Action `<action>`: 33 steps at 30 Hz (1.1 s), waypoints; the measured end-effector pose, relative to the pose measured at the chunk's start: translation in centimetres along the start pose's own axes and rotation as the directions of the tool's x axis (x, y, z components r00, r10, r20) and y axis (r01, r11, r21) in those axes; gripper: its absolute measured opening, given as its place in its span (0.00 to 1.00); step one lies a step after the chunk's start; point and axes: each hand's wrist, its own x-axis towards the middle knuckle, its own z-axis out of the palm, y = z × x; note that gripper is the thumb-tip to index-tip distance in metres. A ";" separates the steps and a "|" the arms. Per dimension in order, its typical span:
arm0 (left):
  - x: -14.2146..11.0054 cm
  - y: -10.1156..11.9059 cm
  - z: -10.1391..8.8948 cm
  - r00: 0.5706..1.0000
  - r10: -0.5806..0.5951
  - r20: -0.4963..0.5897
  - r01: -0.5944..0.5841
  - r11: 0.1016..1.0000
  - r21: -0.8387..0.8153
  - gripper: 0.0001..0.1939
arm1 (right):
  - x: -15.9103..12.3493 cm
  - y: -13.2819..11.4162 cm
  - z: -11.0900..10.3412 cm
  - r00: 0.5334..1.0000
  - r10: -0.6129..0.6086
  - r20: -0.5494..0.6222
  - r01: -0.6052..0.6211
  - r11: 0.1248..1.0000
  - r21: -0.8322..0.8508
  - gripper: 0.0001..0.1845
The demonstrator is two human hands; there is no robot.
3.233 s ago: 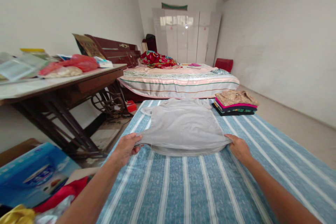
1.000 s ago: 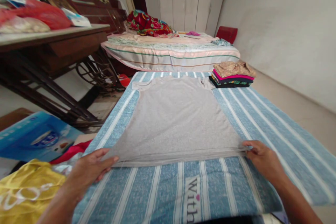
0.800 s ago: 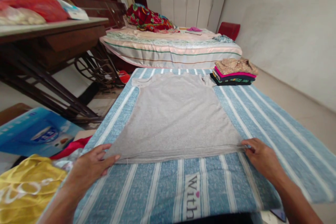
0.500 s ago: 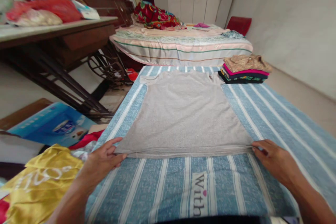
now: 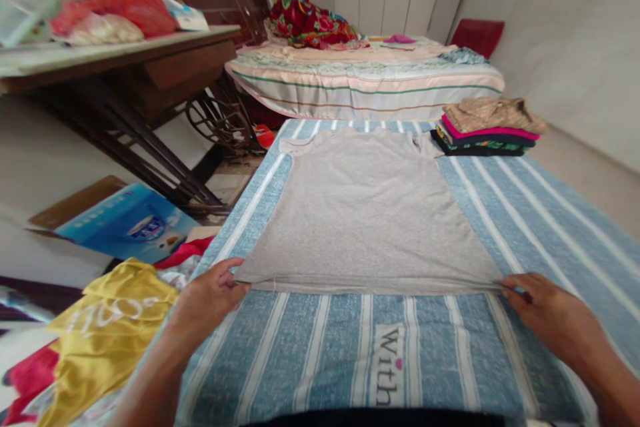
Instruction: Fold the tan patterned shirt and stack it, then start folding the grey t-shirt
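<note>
A light grey T-shirt lies spread flat, its hem toward me and its neck and sleeves at the far end. My left hand pinches the hem's left corner between thumb and fingers. At the opposite corner my right hand grips the hem the same way. Between the two hands the hem runs nearly straight. Under the shirt is a blue and white striped bed cover with the printed word "With" near me.
A stack of folded clothes stands beyond the shirt's right sleeve. A yellow garment and a blue box are at the lower left. A sewing-machine table stands left, with another bed behind.
The view has shifted a little, so everything sits further right. Both hands still hold the hem corners, and the left fingers have closed more on the cloth.
</note>
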 end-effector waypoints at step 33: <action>-5.6 10.4 11.7 0.579 0.606 0.545 -0.813 0.480 0.330 0.14 | 7.9 -18.2 -2.9 0.801 -0.549 0.240 0.550 0.832 0.066 0.09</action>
